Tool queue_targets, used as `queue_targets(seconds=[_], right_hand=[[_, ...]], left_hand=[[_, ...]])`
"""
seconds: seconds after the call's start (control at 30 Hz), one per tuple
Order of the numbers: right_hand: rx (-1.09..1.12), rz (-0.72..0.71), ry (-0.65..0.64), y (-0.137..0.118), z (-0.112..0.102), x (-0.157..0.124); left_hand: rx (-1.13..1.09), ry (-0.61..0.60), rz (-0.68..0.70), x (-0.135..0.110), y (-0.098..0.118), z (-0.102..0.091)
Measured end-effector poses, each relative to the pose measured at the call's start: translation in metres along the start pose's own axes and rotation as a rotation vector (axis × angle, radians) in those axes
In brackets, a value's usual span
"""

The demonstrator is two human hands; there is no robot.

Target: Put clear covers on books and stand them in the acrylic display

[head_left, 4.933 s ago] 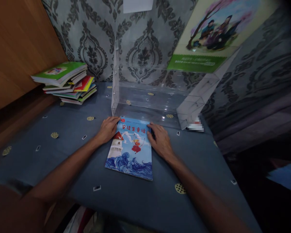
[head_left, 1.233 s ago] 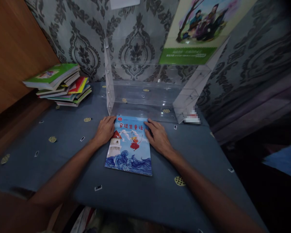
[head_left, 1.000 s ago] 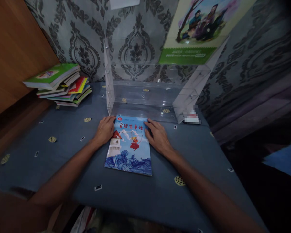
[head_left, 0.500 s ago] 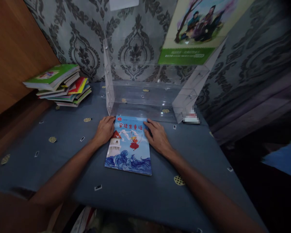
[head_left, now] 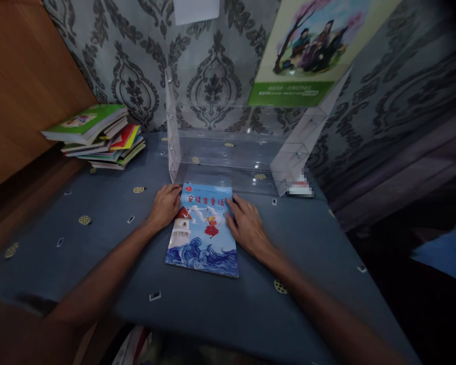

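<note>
A blue children's picture book [head_left: 201, 251] lies flat on the tablecloth, its cover showing red Chinese characters, a tower, a flying figure in red and dark waves. My left hand [head_left: 166, 207] rests at the book's upper left edge, its fingers close together and stretched along the corner. On the opposite side, my right hand [head_left: 247, 223] touches the right edge with thumb and forefinger apart. Neither hand lifts the book. Just beyond its top edge stands a clear acrylic display rack [head_left: 228, 175] with tiered shelves and white side panels.
A leaning stack of books [head_left: 99, 137] sits at the back left beside a wooden panel [head_left: 26, 76]. On the rack's upper right stands a large green-and-cream book [head_left: 292, 91]. A blurred-out white object [head_left: 300, 185] is by the rack's right foot. The blue tablecloth [head_left: 110, 263] covers the table.
My right hand has slid slightly down the book's right edge, its fingertips lower than before. My left hand stays at the upper left edge. The whole view has shifted a little.
</note>
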State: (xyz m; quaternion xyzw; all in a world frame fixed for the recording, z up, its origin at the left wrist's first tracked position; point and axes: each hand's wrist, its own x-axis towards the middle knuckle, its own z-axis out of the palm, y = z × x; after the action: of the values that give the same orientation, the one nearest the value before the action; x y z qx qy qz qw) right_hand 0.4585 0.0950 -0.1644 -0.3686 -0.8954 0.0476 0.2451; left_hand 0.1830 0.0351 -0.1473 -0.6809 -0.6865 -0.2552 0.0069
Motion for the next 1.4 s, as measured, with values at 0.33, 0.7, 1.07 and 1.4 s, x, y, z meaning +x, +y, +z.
queue_targets(seconds=[0.33, 0.7, 1.07, 1.4], right_hand=[[-0.061, -0.063, -0.015, -0.018, -0.013, -0.032], [-0.065, -0.079, 0.005, -0.018, -0.010, -0.032], [-0.032, -0.077, 0.034, -0.015, -0.010, -0.033], [0.008, -0.094, 0.032, -0.014, -0.012, -0.034]], left_hand=[[0.010, 0.014, -0.068, -0.001, 0.014, -0.005], [-0.806, -0.026, -0.335, 0.004, 0.010, -0.015], [-1.579, -0.337, -0.687, 0.003, 0.022, -0.032], [-1.679, -0.480, -0.675, -0.006, 0.028, -0.022]])
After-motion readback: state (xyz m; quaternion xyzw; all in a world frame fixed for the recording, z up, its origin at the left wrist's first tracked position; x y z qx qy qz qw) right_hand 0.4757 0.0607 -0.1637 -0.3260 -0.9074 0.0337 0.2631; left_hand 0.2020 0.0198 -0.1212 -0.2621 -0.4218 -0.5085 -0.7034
